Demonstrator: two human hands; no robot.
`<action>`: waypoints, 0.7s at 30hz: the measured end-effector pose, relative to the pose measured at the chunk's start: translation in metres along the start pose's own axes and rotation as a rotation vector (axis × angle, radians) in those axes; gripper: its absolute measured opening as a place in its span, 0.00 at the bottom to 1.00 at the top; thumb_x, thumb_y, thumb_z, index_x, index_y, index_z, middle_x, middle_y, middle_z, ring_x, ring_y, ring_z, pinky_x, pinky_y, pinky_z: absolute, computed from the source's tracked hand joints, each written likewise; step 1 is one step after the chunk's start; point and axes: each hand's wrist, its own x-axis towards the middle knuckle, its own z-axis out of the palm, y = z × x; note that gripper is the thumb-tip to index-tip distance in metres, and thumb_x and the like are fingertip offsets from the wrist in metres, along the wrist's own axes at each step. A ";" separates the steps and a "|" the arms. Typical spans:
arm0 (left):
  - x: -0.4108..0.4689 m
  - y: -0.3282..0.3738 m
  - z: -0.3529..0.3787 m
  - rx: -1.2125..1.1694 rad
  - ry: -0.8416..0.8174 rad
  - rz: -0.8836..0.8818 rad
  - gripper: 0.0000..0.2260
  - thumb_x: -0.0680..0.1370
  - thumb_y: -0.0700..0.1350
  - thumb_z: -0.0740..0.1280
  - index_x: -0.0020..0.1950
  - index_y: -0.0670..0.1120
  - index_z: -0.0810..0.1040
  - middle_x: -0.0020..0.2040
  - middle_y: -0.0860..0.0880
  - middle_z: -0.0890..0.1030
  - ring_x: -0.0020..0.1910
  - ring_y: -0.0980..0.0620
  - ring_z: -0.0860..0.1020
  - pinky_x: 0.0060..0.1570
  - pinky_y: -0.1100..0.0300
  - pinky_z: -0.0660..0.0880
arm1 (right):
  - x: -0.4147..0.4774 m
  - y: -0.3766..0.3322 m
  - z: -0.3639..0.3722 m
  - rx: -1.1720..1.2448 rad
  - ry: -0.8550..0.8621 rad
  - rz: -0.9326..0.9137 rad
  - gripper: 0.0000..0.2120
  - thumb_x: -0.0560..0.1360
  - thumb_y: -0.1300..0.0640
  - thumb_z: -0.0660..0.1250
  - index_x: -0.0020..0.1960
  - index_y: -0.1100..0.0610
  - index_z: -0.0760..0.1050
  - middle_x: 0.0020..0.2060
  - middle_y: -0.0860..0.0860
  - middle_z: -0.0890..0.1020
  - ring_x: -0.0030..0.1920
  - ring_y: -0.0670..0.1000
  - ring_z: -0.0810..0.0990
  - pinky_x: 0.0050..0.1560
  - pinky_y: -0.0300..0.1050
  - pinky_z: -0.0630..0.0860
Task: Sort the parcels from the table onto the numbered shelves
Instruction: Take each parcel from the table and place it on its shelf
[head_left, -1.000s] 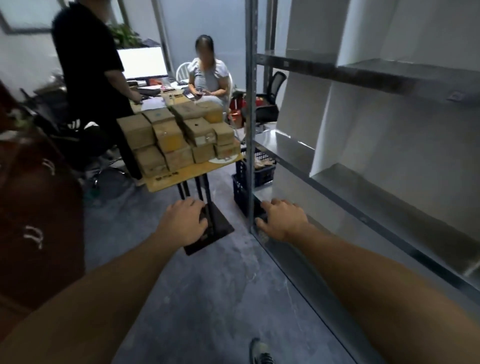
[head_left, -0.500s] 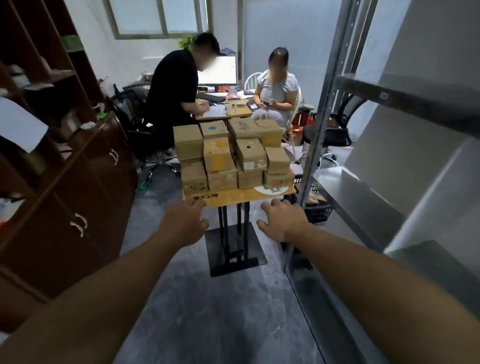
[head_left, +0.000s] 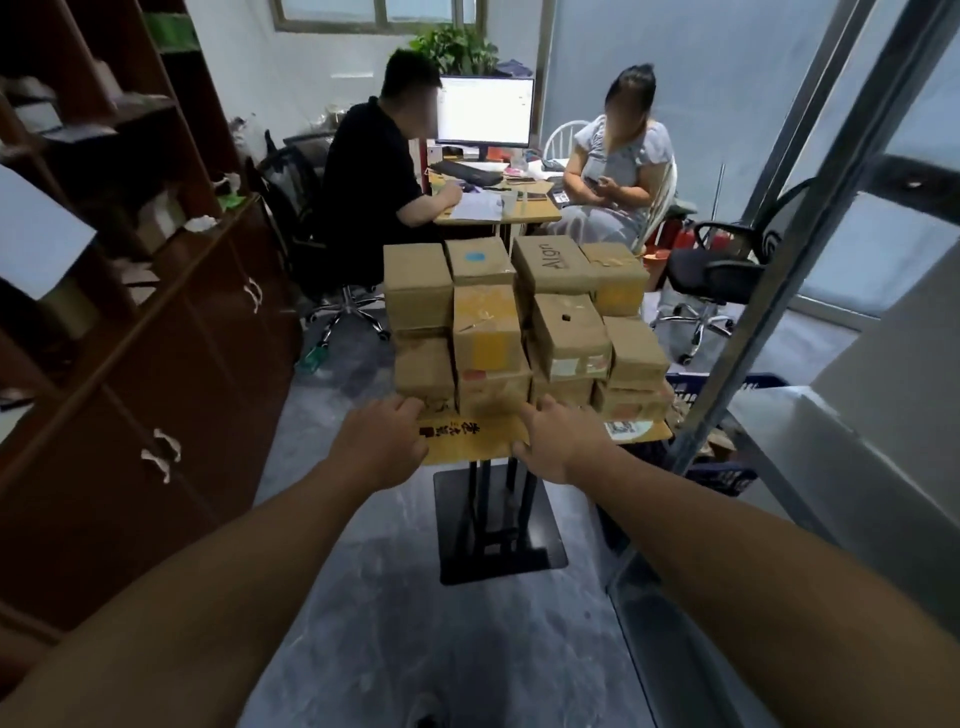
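Eleven cardboard parcels (head_left: 569, 332) can be counted, brown, box-shaped and taped, some labelled. They are stacked in tiers on one small yellow worktop (head_left: 467, 441), which is carried by a black metal pedestal with a flat square base. Two hands are stretched to its near edge: the left hand (head_left: 379, 447) and right hand (head_left: 561, 441) are held loosely curled with nothing gripped, fingertips close to the lowest boxes. One steel shelf rack (head_left: 795, 254) is set just to the right, grey and smooth
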 end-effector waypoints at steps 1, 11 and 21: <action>0.016 -0.006 0.001 -0.002 -0.014 0.005 0.21 0.78 0.53 0.62 0.69 0.47 0.70 0.64 0.45 0.74 0.60 0.44 0.72 0.57 0.51 0.70 | 0.016 0.001 -0.003 0.020 0.009 0.012 0.25 0.81 0.41 0.54 0.74 0.52 0.63 0.67 0.57 0.72 0.66 0.62 0.71 0.62 0.58 0.70; 0.147 -0.041 0.007 -0.114 -0.034 0.109 0.21 0.79 0.51 0.60 0.71 0.48 0.67 0.67 0.46 0.72 0.62 0.44 0.71 0.59 0.50 0.71 | 0.123 0.010 -0.019 0.119 0.057 0.145 0.22 0.81 0.40 0.55 0.68 0.53 0.67 0.63 0.56 0.74 0.64 0.60 0.74 0.58 0.55 0.73; 0.225 -0.035 0.021 -0.211 -0.010 0.097 0.17 0.81 0.51 0.59 0.70 0.51 0.68 0.62 0.49 0.74 0.59 0.48 0.72 0.57 0.51 0.71 | 0.207 0.041 -0.012 0.385 0.134 0.217 0.23 0.82 0.41 0.56 0.74 0.49 0.63 0.67 0.55 0.72 0.65 0.58 0.74 0.61 0.55 0.74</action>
